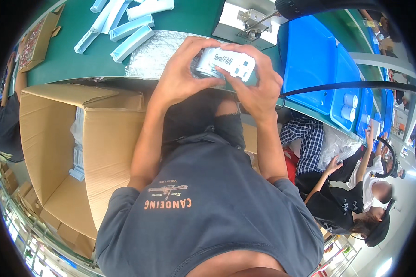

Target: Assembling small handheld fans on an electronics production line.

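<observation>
Just in front of me, at the table edge, both my hands hold a small white device [224, 58] with dark lettering and small dark squares on its face. Its left end is rounded, and its right end looks flat. My left hand [182, 74] curls its fingers and thumb round the rounded end. My right hand [256, 81] grips the other part from above, with a finger over the top edge and the thumb pressed on the face. The fingers cover part of the device. Beneath it lies a sheet of crinkled silver foil [145, 60] on the green table [69, 51].
Several pale blue-white long trays [133, 44] lie at the far left. A metal fixture [252, 23] stands behind my hands. Blue bins [308, 69], one with white cylinders [349, 107], line the right, crossed by a black cable [337, 86]. An open cardboard box [113, 157] stands left; co-workers sit right.
</observation>
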Tool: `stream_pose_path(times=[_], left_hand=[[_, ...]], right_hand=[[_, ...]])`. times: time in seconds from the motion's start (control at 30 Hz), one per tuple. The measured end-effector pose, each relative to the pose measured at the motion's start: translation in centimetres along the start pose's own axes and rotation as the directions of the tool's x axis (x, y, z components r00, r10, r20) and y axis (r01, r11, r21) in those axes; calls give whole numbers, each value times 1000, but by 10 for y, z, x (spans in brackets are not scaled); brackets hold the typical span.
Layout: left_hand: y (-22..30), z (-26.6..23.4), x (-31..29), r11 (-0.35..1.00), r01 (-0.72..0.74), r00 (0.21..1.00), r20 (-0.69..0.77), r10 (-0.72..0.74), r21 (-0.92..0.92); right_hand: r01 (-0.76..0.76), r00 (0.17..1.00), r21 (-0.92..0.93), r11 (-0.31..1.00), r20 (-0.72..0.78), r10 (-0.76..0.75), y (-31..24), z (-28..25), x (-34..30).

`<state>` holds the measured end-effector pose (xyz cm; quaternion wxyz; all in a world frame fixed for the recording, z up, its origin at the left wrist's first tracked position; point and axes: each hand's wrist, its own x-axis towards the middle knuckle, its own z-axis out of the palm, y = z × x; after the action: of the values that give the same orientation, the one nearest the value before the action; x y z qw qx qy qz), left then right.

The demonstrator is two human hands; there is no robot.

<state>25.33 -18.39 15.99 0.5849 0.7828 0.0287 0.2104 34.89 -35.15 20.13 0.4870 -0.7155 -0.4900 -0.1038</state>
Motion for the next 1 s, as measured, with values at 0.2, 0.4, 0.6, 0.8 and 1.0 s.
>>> stream_pose_path(times=[0.2, 0.4, 0.6, 0.8, 1.0], left_hand=[[3, 1, 0, 999, -21, 1000, -16, 22, 28], [4, 2, 0, 999, -29, 999, -41, 28, -16], [2, 2, -3, 999, -31, 999, -41, 31, 10], [7, 6, -5, 1000, -24, 998, -59, 23, -19], [-2, 9, -3, 991, -94, 990, -112, 83, -92]], right_hand=[[31, 998, -11, 999, 49, -31, -1, -6, 5], [-30, 1000, 13, 999, 5, 30, -5, 0, 2], [43, 998, 23, 999, 43, -44, -6, -1, 3], [-54, 999, 100, 994, 6, 53, -8, 0, -4], [-227, 973, 97, 969, 64, 221, -5, -1, 0]])
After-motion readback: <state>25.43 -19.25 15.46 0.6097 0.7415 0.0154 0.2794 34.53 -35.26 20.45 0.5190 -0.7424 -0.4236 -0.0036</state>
